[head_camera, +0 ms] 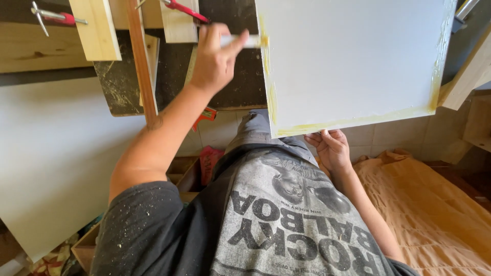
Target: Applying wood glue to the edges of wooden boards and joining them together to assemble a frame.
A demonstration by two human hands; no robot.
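Observation:
A large white panel [353, 56] fills the upper right, with a band of yellow glue along its left, lower and right edges. My left hand [215, 56] is raised at the panel's upper left edge and grips a small white applicator [251, 41], whose glue-covered tip touches that edge. My right hand [332, 148] holds the panel's lower edge from below, fingers curled under it. My grey printed shirt and grey trousers take up the bottom middle.
A second white board [56, 158] lies at the left. Wooden blocks [94, 28], a thin wooden strip [142, 66] and red-handled clamps [56, 18] sit at the top left over a dark bench. An orange cloth [434, 209] covers the floor at the right.

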